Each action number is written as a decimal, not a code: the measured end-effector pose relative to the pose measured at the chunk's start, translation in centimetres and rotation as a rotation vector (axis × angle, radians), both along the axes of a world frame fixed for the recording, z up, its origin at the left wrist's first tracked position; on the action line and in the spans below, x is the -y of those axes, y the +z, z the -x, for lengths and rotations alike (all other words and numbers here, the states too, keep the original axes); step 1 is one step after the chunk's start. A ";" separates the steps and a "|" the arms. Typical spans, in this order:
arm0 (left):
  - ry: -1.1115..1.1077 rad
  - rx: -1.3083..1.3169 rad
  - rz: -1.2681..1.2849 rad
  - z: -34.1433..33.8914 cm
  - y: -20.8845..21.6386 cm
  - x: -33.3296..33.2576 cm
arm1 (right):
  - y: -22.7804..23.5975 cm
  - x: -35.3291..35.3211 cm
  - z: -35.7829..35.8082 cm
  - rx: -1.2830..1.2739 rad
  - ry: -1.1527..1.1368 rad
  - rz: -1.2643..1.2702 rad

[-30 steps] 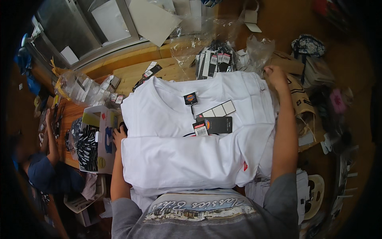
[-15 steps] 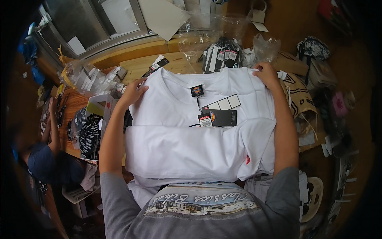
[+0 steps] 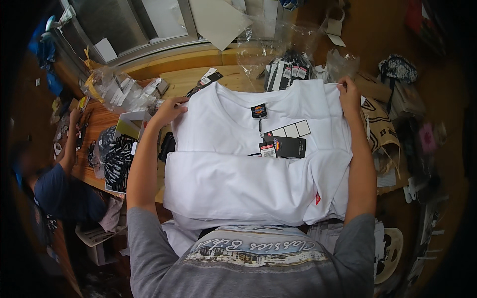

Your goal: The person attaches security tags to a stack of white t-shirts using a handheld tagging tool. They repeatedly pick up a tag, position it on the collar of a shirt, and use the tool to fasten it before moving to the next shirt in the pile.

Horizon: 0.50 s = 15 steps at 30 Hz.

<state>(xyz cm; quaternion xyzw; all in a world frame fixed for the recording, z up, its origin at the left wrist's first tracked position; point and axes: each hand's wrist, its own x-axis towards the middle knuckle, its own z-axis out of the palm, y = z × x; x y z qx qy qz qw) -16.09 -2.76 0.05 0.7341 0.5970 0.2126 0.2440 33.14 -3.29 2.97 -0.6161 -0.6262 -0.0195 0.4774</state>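
White folded shirt (image 3: 238, 188) centre frame, over pale wood tabletop (image 3: 186, 78). Right hand (image 3: 350, 93) pinches its shoulder at upper right; left hand (image 3: 170, 111) has fingertips at the opposite shoulder edge, can't tell if gripping. Metal-framed window (image 3: 155, 48) upper left, clear plastic bag (image 3: 117, 90) below. Open box (image 3: 133, 122) left, co-worker (image 3: 64, 191) at far left. Brown paper bag (image 3: 381, 129) right, beige chair (image 3: 391, 236) lower right.

Shirt (image 3: 238, 184) in the middle — hang tags (image 3: 293, 147) on it, box (image 3: 133, 124) left, bag (image 3: 382, 130) right — window (image 3: 114, 25) behind.
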 end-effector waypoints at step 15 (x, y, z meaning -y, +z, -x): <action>-0.276 0.466 -0.262 7.2 8.7 12.5 | 2.1 13.7 -9.8 -0.908 0.686 0.032</action>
